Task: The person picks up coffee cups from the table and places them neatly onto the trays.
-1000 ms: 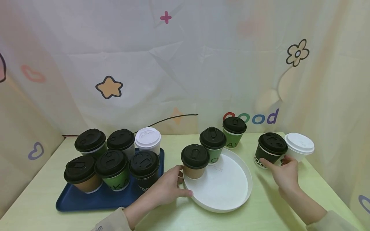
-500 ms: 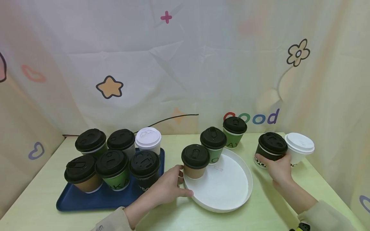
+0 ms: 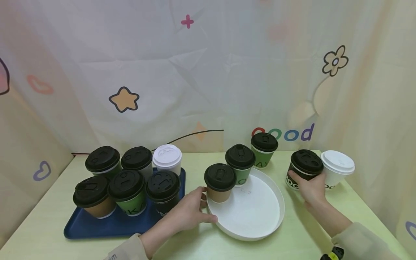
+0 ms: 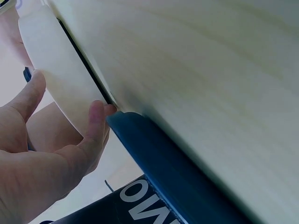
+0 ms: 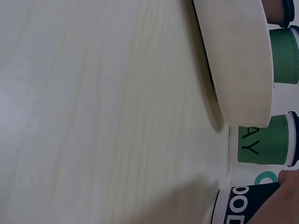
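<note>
My left hand (image 3: 186,213) holds the left rim of a white round tray (image 3: 256,218), thumb and fingers spread along its outer wall (image 4: 65,70). On the tray's left part stand a brown paper coffee cup (image 3: 219,195) and a green one (image 3: 242,176), both black-lidded. At the right, my right hand (image 3: 312,189) grips a black paper coffee cup (image 3: 295,173), thumb in front; the other fingers are mostly hidden behind it. That cup (image 5: 233,207) stands upright on the table. A white-lidded paper cup (image 3: 333,176) is close beside it, to the right.
Left of the round tray, a blue rectangular tray (image 3: 97,227) bears several lidded paper cups in two rows. Another green cup (image 3: 262,157) stands behind the round tray. A printed curtain (image 3: 162,72) hangs along the table's back edge.
My right hand has shifted slightly left and wrapped its thumb and fingers more firmly around the black cup, which has hardly moved. The left hand has stayed at the tray.
</note>
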The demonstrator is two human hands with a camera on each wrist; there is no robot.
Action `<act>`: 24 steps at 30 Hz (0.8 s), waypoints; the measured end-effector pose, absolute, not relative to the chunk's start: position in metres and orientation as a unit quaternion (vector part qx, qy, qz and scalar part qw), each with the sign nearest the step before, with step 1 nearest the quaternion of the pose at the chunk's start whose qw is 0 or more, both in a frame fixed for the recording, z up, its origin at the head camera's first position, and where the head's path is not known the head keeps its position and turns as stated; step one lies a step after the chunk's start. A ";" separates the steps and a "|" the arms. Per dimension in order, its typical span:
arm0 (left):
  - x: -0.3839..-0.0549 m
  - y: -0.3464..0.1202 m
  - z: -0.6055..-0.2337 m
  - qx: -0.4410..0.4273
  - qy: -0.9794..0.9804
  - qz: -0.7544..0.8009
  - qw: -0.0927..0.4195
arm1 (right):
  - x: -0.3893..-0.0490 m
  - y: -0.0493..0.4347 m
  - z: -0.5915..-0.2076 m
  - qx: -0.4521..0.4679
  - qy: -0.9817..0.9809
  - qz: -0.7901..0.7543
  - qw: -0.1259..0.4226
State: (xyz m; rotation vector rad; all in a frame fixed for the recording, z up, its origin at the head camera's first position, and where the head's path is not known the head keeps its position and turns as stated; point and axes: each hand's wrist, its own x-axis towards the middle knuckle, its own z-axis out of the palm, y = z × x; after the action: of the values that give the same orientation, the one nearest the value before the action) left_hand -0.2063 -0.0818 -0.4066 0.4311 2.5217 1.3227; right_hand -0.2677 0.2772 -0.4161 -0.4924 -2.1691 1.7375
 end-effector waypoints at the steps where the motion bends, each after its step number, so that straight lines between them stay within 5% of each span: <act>1: -0.206 -0.082 -0.406 0.148 0.868 0.456 0.131 | -0.267 0.277 -0.415 -0.170 -0.762 0.605 0.158; 24: -0.206 -0.081 -0.407 0.155 0.866 0.458 0.127 | -0.234 0.257 -0.371 -0.090 -0.797 0.594 0.061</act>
State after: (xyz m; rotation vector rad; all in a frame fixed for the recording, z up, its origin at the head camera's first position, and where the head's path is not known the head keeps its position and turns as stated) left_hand -0.2061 -0.0814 -0.4071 0.4497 2.5208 1.3320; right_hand -0.2337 0.2570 -0.3713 -0.2711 -2.4127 1.7956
